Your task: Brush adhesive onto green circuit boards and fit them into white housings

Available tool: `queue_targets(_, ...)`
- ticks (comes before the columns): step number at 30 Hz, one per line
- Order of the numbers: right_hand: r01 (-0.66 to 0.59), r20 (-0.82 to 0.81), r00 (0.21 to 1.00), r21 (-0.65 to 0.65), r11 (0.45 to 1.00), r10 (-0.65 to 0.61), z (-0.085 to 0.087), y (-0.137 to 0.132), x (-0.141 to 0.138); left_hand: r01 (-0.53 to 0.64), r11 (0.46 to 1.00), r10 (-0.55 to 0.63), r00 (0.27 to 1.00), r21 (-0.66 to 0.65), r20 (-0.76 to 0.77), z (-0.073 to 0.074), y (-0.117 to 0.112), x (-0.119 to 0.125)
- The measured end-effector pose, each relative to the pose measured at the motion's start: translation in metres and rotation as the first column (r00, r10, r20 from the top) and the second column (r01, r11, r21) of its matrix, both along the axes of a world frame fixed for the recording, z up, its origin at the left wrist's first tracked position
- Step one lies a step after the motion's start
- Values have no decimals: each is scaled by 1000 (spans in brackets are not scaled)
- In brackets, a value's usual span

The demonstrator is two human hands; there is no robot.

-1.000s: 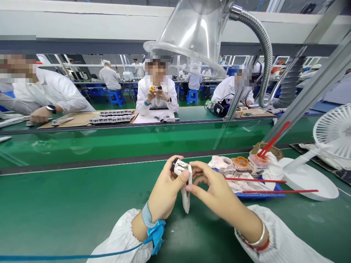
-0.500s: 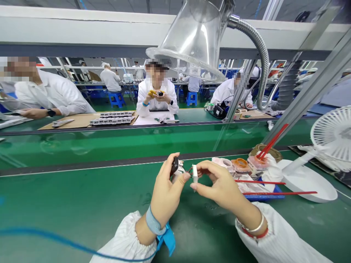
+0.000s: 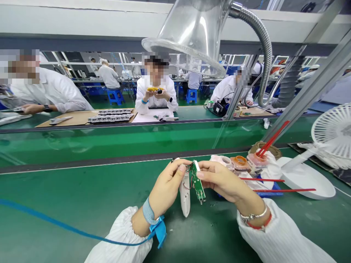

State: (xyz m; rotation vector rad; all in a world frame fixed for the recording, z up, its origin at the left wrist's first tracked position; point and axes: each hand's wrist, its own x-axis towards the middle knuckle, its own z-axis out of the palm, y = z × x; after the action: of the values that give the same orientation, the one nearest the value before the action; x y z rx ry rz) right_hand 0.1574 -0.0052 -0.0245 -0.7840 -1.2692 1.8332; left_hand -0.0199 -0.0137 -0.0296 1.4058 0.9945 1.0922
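Note:
My left hand (image 3: pixel 168 186) is closed round the top of a slim white plastic housing (image 3: pixel 185 193) that hangs down over the green bench. My right hand (image 3: pixel 219 179) pinches the top of a narrow green circuit board (image 3: pixel 197 181) held just right of the housing. Thin red and dark wires (image 3: pixel 188 170) run between board and housing. A blue wrist strap (image 3: pixel 151 219) with a blue cord sits on my left wrist.
A blue tray (image 3: pixel 260 193) with small pink and orange pots and red sticks (image 3: pixel 276 190) lies to the right. A white fan (image 3: pixel 333 133) on a round base stands at far right. A clear extraction hood (image 3: pixel 189 36) hangs overhead. Other people work across a glass screen.
The green board has come out of the white housing and now hangs beside it in my right hand. The housing has turned upright again in my left hand.

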Motion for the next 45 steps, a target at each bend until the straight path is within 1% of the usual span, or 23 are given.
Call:
queue_targets(1,12,-1,1000,-14,1000,-12,1,0,0,12,1000,-11,999,24,-44,0,0,-1)
queue_targets(2,28,10,1000,-21,999,-28,1,0,-1,37,999,-36,998,21,-52,0,0,-1)
queue_targets(3,46,31,999,-23,999,-45,2,-1,-1,77,997,-77,997,-11,-23,1,0,-2)
queue_targets(5,78,81,994,-6,997,-78,3,-2,-2,180,977,-168,980,-115,111,4,-1,-3)
queue_targets(7,115,122,986,31,993,-118,4,-3,-3,260,948,-215,948,-183,235,6,-1,-4)
queue_targets(9,146,145,977,84,986,-157,4,-5,-4,313,930,-247,921,-195,301,7,-2,-4)
queue_targets(11,168,170,966,147,975,-193,3,-8,-4,333,926,-267,912,-179,312,7,-2,-4)
queue_targets(13,188,220,947,211,959,-234,3,-11,-4,322,932,-266,918,-164,293,7,-3,-4)
queue_targets(15,210,292,913,268,940,-286,4,-14,-5,285,948,-244,937,-142,251,5,-3,-3)
queue_targets(18,233,361,865,325,917,-348,6,-20,-9,203,975,-189,973,-93,136,3,-4,-1)
queue_targets(20,237,366,860,333,913,-357,7,-23,-10,138,990,-136,989,-39,53,2,-5,0)
queue_targets(23,234,366,860,333,913,-354,8,-24,-12,100,995,-100,995,10,7,1,-6,0)
queue_targets(28,235,365,861,334,913,-355,7,-24,-11,126,992,-124,991,-31,58,2,-6,1)
queue_targets(32,239,356,866,322,916,-351,6,-24,-11,105,994,-100,990,-45,95,2,-4,1)
queue_targets(34,240,349,872,311,920,-345,4,-23,-11,66,998,-66,996,-5,53,1,-4,1)
queue_targets(36,244,334,880,294,924,-339,3,-21,-12,21,997,-20,1000,70,-15,0,-3,2)
queue_targets(38,249,309,892,272,929,-330,2,-19,-12,1,990,9,997,140,-72,-1,-3,2)
queue_targets(40,256,282,904,246,935,-322,1,-16,-11,8,985,12,994,172,-110,-3,-3,3)
queue_targets(42,253,255,917,219,942,-306,1,-14,-10,32,984,-7,990,173,-141,-5,-4,3)
queue_targets(45,236,206,941,168,957,-268,1,-13,-9,117,981,-88,978,152,-187,-4,-6,1)
